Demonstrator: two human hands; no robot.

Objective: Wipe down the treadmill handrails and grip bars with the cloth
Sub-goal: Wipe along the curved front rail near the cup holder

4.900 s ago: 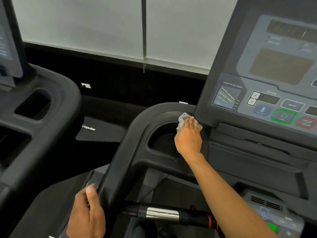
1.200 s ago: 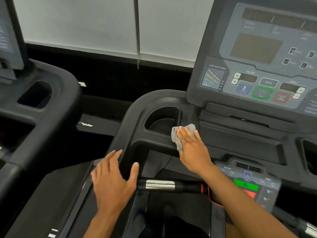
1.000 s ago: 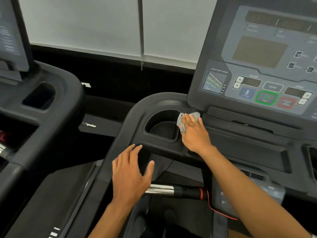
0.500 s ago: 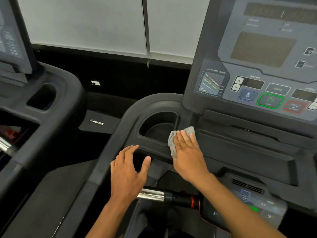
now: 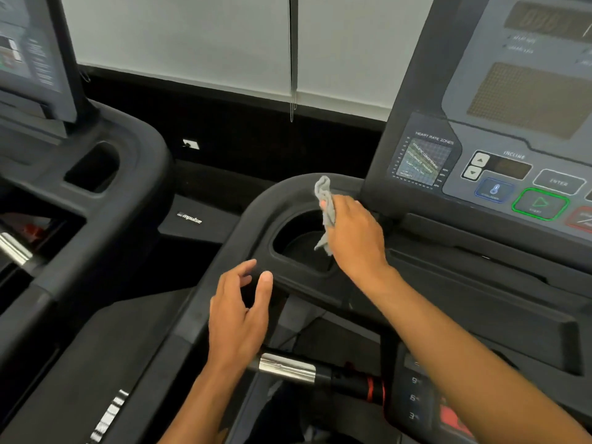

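A small grey cloth [image 5: 325,206] hangs bunched from my right hand [image 5: 355,235], which is lifted over the right side of the round cup holder [image 5: 298,245] in the black treadmill frame. The thick black left handrail [image 5: 205,302] curves from the console top down toward me. My left hand [image 5: 240,318] hovers over that rail just below the cup holder, fingers spread, holding nothing. Lower down, a grip bar with a silver sensor band [image 5: 286,368] runs across, partly behind my left wrist.
The console panel [image 5: 499,155] with its buttons rises at the right. A second treadmill's frame [image 5: 105,200] and screen stand close on the left, with a dark gap between the machines. A lower keypad [image 5: 419,398] sits under my right forearm.
My right hand has lifted the cloth off the ledge beside the cup holder and moved it up toward the top of the frame; the cloth now dangles. My left hand stays hovering over the rail.
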